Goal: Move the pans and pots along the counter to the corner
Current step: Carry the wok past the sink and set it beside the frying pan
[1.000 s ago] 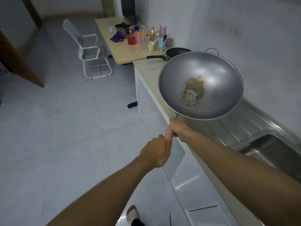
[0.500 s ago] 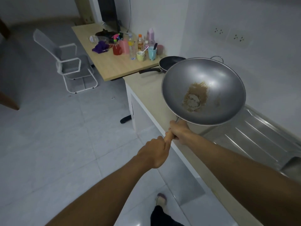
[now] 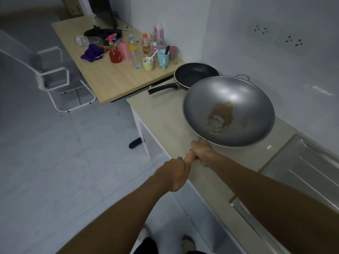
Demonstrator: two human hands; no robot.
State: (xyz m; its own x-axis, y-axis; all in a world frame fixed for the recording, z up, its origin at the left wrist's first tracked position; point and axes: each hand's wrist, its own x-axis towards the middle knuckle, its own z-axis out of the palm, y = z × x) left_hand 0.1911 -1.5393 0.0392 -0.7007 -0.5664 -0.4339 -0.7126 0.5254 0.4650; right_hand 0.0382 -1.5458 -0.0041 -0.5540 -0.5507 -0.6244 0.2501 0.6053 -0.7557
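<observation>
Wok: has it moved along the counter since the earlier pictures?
Yes. The wok has gone toward the frying pan: earlier it hung partly over the drainboard, now over the beige counter.

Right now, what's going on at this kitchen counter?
A person holds a large grey metal wok by its pale wooden handle, the left hand at the end and the right hand nearer the bowl, over the beige counter. Brown residue sits in its bottom. A black frying pan rests at the counter's far corner.
</observation>
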